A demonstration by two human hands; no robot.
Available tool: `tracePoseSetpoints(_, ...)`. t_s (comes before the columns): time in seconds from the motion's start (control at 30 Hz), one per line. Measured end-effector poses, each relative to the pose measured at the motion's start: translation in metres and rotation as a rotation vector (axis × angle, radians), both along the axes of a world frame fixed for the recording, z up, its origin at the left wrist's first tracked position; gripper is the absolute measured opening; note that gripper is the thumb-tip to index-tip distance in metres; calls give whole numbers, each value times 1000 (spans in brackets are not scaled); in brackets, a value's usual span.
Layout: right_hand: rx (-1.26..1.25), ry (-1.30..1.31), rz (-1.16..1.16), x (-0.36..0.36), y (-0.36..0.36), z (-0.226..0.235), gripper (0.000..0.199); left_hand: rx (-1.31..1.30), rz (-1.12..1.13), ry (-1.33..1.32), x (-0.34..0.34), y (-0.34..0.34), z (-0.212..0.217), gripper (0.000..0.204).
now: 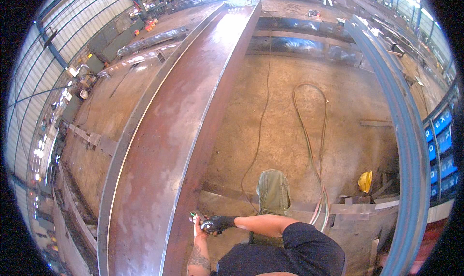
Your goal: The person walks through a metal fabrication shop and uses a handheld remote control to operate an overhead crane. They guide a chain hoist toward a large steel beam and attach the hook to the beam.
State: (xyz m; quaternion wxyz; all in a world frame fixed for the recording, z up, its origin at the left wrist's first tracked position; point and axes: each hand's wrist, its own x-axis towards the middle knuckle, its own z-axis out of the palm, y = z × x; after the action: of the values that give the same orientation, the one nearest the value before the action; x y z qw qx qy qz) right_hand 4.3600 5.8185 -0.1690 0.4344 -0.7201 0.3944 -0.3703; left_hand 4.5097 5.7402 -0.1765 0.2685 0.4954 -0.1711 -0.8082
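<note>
Both of my hands are close together, low in the middle of the view, just right of a long rust-brown steel beam (150, 145). My left hand (197, 228), bare, has its fingers closed on a small white-and-green object (193, 215) whose kind I cannot make out. Against it rests my right hand (220, 223) in a dark glove, with its fingers curled. Shiny patches show at the gloved fingers, but whatever they hold is too small and too covered to name. The beam's near flange edge runs beside my left hand.
Hoses (309, 123) loop over the brown floor, and a thin cable (263, 116) runs left of them. A blue-grey steel beam (411, 145) curves along the right. A yellow hard hat (365, 181) lies near it by metal scraps. Steel sections (309, 44) cross the far floor.
</note>
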Motion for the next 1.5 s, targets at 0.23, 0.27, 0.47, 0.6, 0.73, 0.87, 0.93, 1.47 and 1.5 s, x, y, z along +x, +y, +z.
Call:
tracePoseSetpoints(0.23, -215, 67, -30, 8, 7, -27, 50, 11, -111, -43, 9, 8, -6, 38)
tracePoseSetpoints(0.27, -179, 41, -16, 8, 8, -24, 50, 13, -116, -49, 12, 9, -8, 37)
tracePoseSetpoints(0.47, 164, -97, 66, 14, 2, -31, 48, 18, -158, -54, 11, 7, -10, 34)
tracePoseSetpoints(0.6, 201, -114, 84, 17, -1, -35, 48, 9, -183, -54, 13, 5, -12, 33)
tracePoseSetpoints(0.73, 203, -102, 109, 22, -3, -49, 48, 16, -169, -65, 16, 7, -12, 34)
tracePoseSetpoints(0.87, 129, -63, 112, 36, -16, -93, 49, 19, -153, -60, 10, 11, -3, 36)
tracePoseSetpoints(0.93, 41, -39, 15, 30, -42, -161, 49, -1, -220, -41, -25, 5, 12, 37)
tracePoseSetpoints(1.47, 158, -281, 217, 12, -5, -18, 51, 39, -102, 11, 22, 10, -7, 42)
tracePoseSetpoints(1.5, 193, -285, 226, 8, -7, -15, 48, 28, -120, 14, 17, 5, -3, 42)
